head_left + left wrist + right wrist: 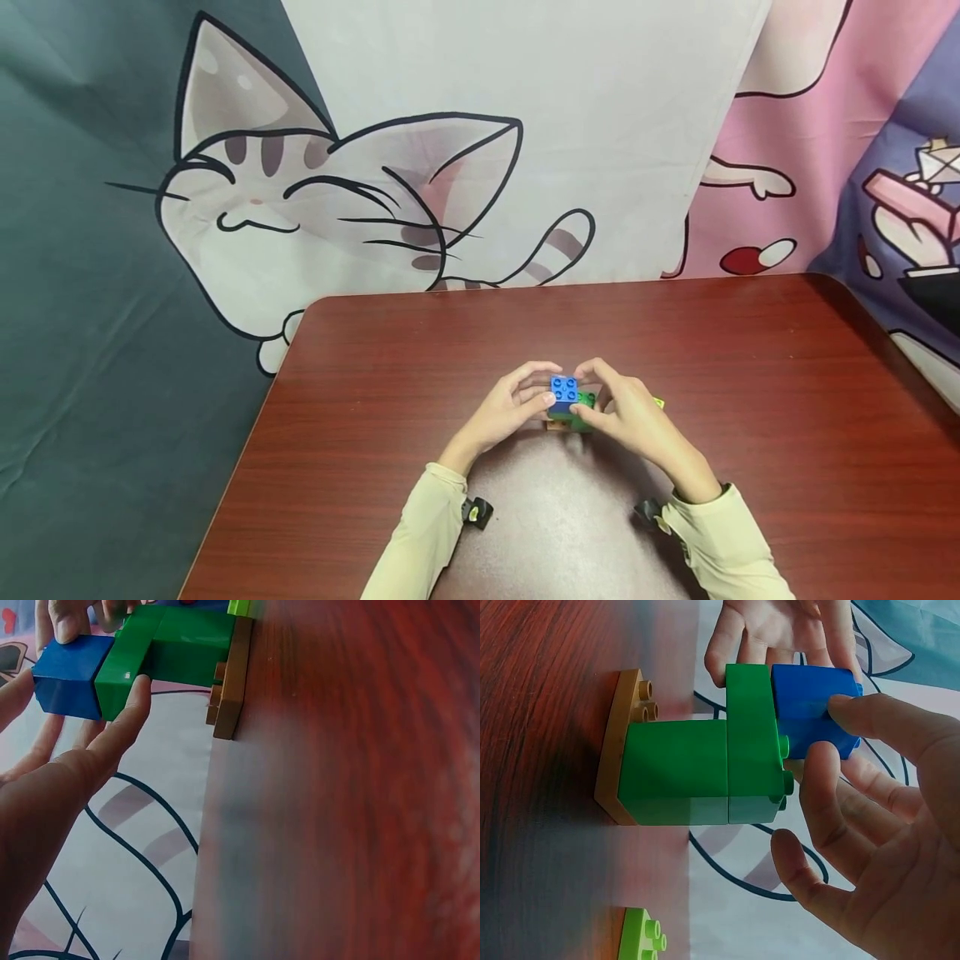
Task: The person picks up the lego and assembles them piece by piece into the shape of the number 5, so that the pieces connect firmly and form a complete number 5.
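A blue toy building brick tops a small stack, its studs facing up. Under it lies a long green brick, then a blocky green brick, then a tan-brown base plate on the table. The blue brick covers only part of the long green one, whose other studs show. My right hand pinches the blue brick between thumb and finger. From the other side my left hand grips the stack, one fingertip at the long green brick's end and another at the blue brick.
A lime-green studded brick sits on the table to the right of the stack, mostly behind my right hand in the head view. The dark red wooden table ends at a cartoon cat backdrop.
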`<act>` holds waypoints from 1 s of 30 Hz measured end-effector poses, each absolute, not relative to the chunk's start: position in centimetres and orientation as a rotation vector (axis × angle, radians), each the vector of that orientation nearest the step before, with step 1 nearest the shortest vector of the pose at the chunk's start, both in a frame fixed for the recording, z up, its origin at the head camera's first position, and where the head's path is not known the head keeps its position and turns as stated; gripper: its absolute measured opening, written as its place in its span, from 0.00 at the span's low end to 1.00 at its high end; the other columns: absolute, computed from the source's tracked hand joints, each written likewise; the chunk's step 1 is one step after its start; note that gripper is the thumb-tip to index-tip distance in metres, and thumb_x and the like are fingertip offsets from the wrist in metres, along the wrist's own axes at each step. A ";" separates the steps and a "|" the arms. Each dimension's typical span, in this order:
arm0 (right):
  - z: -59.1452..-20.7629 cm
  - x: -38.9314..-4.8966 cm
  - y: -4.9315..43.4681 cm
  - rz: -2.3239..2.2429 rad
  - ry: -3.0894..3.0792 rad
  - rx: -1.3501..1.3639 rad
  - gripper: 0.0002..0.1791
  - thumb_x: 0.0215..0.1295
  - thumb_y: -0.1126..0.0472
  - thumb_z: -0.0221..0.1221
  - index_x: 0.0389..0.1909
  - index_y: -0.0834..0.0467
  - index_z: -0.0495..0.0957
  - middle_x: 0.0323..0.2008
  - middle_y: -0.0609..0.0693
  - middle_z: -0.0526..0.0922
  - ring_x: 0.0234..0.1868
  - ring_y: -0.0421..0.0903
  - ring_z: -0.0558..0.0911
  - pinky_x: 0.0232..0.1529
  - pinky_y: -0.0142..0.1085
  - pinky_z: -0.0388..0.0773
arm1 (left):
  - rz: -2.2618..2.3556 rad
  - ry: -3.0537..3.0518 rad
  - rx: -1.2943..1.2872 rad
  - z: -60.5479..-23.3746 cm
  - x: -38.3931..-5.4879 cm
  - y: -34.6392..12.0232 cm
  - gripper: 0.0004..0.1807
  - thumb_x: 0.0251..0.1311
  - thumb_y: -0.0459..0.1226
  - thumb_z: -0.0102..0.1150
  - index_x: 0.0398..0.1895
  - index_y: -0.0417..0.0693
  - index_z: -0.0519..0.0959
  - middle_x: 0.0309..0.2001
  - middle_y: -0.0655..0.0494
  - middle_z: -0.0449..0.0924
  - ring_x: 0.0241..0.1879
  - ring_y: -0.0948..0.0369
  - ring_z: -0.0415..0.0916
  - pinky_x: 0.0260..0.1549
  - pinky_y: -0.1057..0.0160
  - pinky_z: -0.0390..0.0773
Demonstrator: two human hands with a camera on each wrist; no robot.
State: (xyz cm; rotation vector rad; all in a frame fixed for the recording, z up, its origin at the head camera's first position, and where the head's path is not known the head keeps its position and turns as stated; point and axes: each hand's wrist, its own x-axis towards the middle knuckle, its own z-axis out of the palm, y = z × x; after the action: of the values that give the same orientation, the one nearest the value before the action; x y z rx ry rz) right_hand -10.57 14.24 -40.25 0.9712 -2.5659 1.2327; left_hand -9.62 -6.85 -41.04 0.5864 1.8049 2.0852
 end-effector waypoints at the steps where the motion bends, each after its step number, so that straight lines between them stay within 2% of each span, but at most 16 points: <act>1: -40.3 -10.5 14.3 1.236 -2.570 0.969 0.21 0.50 0.66 0.68 0.44 0.57 0.70 0.35 0.47 0.79 0.20 0.34 0.73 0.22 0.30 0.73 | 2.083 1.811 0.578 -41.0 -9.6 -6.8 0.20 0.64 0.25 0.47 0.59 0.29 0.63 0.56 0.34 0.67 0.51 0.53 0.72 0.46 0.39 0.70; 5: -40.2 -10.6 14.2 1.246 -2.573 0.967 0.21 0.51 0.66 0.68 0.44 0.56 0.70 0.37 0.47 0.79 0.20 0.34 0.73 0.22 0.30 0.73 | 2.061 1.863 0.575 -40.9 -9.5 -6.8 0.18 0.64 0.25 0.48 0.56 0.28 0.65 0.54 0.34 0.68 0.52 0.52 0.71 0.48 0.43 0.71; 18: -40.4 -10.7 14.4 1.226 -2.561 0.989 0.21 0.51 0.65 0.68 0.45 0.56 0.72 0.38 0.48 0.80 0.20 0.33 0.73 0.22 0.30 0.73 | 2.059 1.846 0.609 -40.9 -9.5 -6.8 0.17 0.65 0.25 0.46 0.56 0.28 0.64 0.54 0.31 0.66 0.50 0.53 0.72 0.46 0.41 0.71; 30: -40.5 -10.9 14.5 1.270 -2.561 0.991 0.20 0.52 0.64 0.68 0.45 0.55 0.73 0.38 0.48 0.81 0.20 0.35 0.74 0.20 0.30 0.73 | 2.054 1.868 0.650 -40.8 -9.6 -6.8 0.16 0.65 0.24 0.45 0.56 0.27 0.64 0.53 0.34 0.68 0.48 0.58 0.73 0.44 0.39 0.71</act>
State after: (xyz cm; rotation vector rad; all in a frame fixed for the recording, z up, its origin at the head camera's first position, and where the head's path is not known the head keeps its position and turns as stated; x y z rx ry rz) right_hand -10.90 14.50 -40.47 0.9913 -2.5612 1.2704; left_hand -9.58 -6.83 -40.84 0.6498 1.8683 2.0536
